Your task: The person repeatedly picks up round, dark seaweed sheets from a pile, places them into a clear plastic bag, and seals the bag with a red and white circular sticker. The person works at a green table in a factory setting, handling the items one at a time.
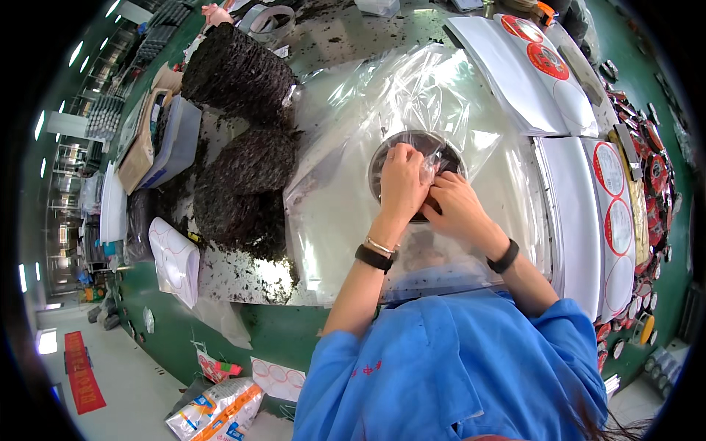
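A round metal dish sits before me with dark material inside it. Clear plastic film spreads crumpled from the dish towards the back of the worktop. My left hand is over the dish, its bent fingers pinching a gathered part of the film. Beside it, my right hand reaches over the dish's right rim with curled fingers close to the left fingertips. Whether the right fingers grip the film or press the dark material is hidden by the hands.
Large blocks of dark, fibrous compressed material stand on the left amid loose crumbs. Beyond them is a translucent plastic bin. Sheets of round red-edged labels lie at the right. A roll of clear tape rests at the back.
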Available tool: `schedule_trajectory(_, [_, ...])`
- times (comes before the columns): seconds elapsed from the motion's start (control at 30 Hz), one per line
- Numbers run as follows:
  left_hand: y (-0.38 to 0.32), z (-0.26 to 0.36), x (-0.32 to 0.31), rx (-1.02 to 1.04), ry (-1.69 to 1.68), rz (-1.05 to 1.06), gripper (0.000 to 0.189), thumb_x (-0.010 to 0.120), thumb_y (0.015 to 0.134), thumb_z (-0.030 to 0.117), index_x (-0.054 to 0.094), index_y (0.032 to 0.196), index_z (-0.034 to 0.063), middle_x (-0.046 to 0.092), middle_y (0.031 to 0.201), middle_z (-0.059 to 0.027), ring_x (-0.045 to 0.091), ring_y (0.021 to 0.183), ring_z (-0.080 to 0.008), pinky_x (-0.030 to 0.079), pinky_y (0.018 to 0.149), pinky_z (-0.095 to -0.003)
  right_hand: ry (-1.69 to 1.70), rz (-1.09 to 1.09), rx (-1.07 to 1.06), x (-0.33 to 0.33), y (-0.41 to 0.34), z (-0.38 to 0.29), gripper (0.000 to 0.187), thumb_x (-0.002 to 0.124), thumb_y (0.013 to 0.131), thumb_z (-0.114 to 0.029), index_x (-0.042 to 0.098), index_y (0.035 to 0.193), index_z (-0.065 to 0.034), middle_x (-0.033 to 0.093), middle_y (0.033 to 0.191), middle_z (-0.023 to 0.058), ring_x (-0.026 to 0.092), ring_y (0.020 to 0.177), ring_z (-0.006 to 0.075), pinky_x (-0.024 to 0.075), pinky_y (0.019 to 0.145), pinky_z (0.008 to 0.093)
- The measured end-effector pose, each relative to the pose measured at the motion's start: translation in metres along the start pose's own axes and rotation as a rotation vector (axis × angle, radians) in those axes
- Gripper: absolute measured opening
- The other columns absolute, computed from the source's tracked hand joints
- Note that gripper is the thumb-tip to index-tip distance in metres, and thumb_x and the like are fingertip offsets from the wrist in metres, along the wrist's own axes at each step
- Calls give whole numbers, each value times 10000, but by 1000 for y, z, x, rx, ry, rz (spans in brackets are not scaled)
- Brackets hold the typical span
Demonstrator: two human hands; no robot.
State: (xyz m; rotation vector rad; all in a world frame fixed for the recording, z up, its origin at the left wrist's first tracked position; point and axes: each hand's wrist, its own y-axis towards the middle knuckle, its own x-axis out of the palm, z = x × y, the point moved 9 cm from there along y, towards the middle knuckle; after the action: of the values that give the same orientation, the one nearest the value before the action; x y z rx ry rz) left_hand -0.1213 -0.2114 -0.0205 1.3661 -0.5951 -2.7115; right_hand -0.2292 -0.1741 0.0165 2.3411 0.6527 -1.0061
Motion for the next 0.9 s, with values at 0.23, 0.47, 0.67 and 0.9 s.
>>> schedule_trajectory(0.23, [3, 21, -6, -10, 172, 58, 741, 829, 765, 149, 474, 1406, 43, 524, 1177, -188, 573, 1077, -376, 510, 889, -451, 1243, 785, 725, -26, -35, 68, 742, 694, 972, -144, 275, 1577, -60, 268, 1623, 172, 419, 1434, 267, 335, 1182, 372])
schedule_trajectory(0.47, [-4, -30, -41, -120, -537, -505, 1038, 903, 694, 167, 350, 1567, 77, 382, 1507, -260, 474, 1344, -362, 439, 1072, -425, 11, 153, -79, -20, 28, -8, 214, 647, 958, -119, 642, 1153, -31, 636, 1119, 108, 594, 1103, 285, 441, 1028, 420])
schedule_trajectory(0.67, [28, -48, -55, -161, -752, -97, 706, 869, 755, 82, 504, 1359, 50, 534, 1365, -120, 514, 1260, -230, 450, 1041, -388, -193, 91, -159, 0, 30, -7, 192, 692, 931, -171, 597, 1013, -27, 590, 948, 111, 581, 991, 315, 466, 923, 428])
schedule_trajectory(0.9, [17, -13, -28, 153, -285, -61, 92, 670, 835, 6, 695, 918, 36, 689, 1026, -92, 651, 1044, -288, 523, 937, -372, 400, 420, 169, -14, 8, 31, 721, 908, 683, -119, 482, 1259, -36, 519, 1215, 131, 566, 1158, 321, 490, 971, 444])
